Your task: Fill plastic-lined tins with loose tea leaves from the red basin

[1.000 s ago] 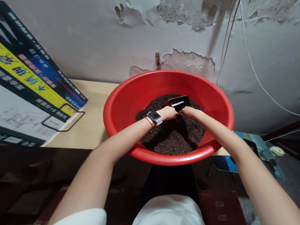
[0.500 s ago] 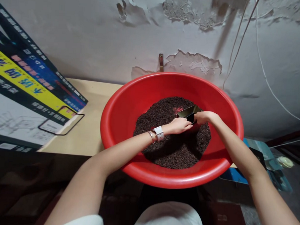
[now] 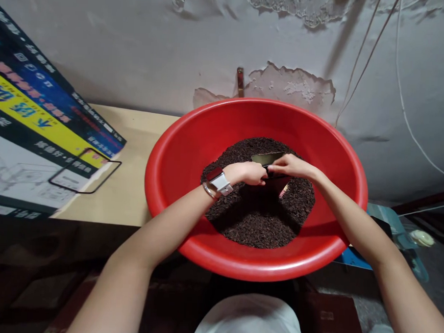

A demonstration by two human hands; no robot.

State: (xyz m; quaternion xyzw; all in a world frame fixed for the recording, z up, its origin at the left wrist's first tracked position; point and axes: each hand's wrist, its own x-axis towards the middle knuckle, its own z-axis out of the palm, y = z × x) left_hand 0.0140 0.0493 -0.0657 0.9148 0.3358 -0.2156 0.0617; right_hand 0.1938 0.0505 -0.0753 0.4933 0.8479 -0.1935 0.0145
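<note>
A large red plastic basin (image 3: 178, 150) holds a heap of dark, grain-like dry material (image 3: 256, 227), too fine to name for certain. Over the heap I hold an open box (image 3: 266, 157) with a gold-coloured inside and a dark outside. My left hand (image 3: 251, 173), with a white-strapped watch on its wrist, is closed at the box's left near side. My right hand (image 3: 290, 165) grips its right edge, fingers bent inward. Both hands hide much of the box. Below my right hand a small pale pink patch shows against the heap.
The basin stands on a light wooden board (image 3: 135, 133). To the left is a large printed carton (image 3: 54, 134), with a black wire loop (image 3: 84, 192) beside it. A peeling wall (image 3: 139, 50) rises behind; cables (image 3: 366, 60) hang at the right.
My hands and the box have shifted slightly left and tilted, so less of the gold inside shows. My right hand has come across closer to my left. The camera view has shifted a little.
</note>
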